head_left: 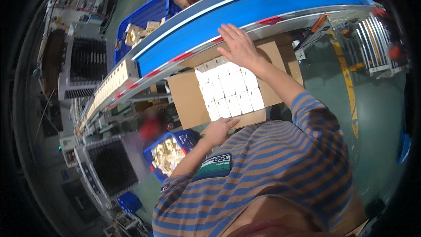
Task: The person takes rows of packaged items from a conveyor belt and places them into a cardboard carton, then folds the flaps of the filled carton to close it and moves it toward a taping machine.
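Observation:
An open brown cardboard carton (188, 101) stands before me, its flaps folded outward. Tight rows of small white boxes (228, 85) fill it, glaring brightly under the light. My right hand (240, 48) reaches over the carton's far side, fingers stretched out and held near the conveyor's edge, with the palm above the far flap. At the near side, my left hand (218, 131) lies against the carton's near flap (250, 119), its fingers extended along the cardboard. Neither hand holds a box.
A blue conveyor belt (245, 11) runs behind the carton, and a row of cream boxes (112, 82) lines its left end. Blue crates (151, 166) of loose pieces stand at left. Across the belt is another person's hand (182, 0). A roller stand (372, 44) is at right.

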Available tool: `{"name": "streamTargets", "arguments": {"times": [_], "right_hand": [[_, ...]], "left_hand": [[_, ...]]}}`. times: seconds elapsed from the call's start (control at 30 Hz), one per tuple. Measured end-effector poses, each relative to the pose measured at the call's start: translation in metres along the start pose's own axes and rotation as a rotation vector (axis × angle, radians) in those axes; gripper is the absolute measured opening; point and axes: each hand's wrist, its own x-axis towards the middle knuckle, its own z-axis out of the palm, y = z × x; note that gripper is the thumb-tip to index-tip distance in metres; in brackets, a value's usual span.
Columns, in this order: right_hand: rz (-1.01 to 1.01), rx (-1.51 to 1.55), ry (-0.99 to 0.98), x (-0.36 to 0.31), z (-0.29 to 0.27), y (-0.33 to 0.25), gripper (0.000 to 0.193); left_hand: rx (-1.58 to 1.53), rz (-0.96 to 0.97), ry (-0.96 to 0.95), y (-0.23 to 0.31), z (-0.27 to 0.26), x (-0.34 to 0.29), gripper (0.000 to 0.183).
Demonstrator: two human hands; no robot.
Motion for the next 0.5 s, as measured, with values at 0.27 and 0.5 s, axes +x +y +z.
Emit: {"name": "streamTargets", "arguments": {"times": [0.27, 0.5], "right_hand": [[-0.006, 0.119, -0.477, -0.169, -0.009, -0.020, 0.056], [0.843, -0.094, -0.348, -0.220, -0.026, 0.052, 0.061]], "left_hand": [[0.213, -0.119, 0.060, -0.017, 0.032, -0.019, 0.012], [0.309, -0.164, 0.287, -0.078, 0.022, 0.085, 0.103]]}}
